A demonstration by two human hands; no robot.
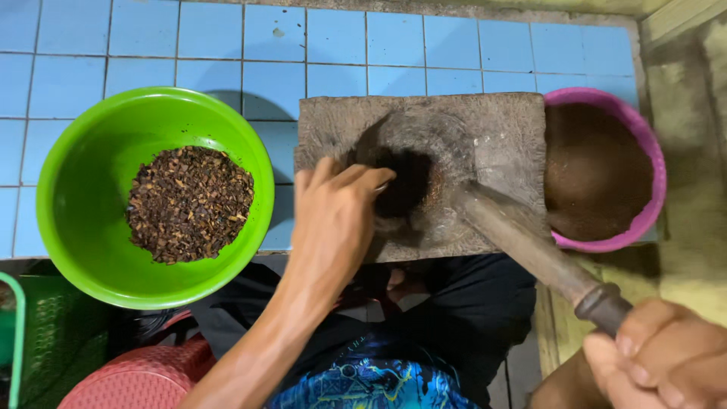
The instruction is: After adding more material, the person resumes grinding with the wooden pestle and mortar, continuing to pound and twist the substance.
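Note:
A square wooden mortar block (500, 121) lies on the blue tiled floor, with a round hollow holding dark ground material (409, 182). My left hand (333, 216) rests at the hollow's left rim, fingertips reaching into the dark material. My right hand (666, 356) at the lower right grips the end of a long wooden pestle (522, 242), whose other end leans on the block beside the hollow.
A bright green bowl (83, 174) with brown dried chips (189, 203) sits to the left. A pink bowl (651, 151) of fine brown powder stands at the right. A red stool (144, 375) and green basket (53, 333) are at lower left.

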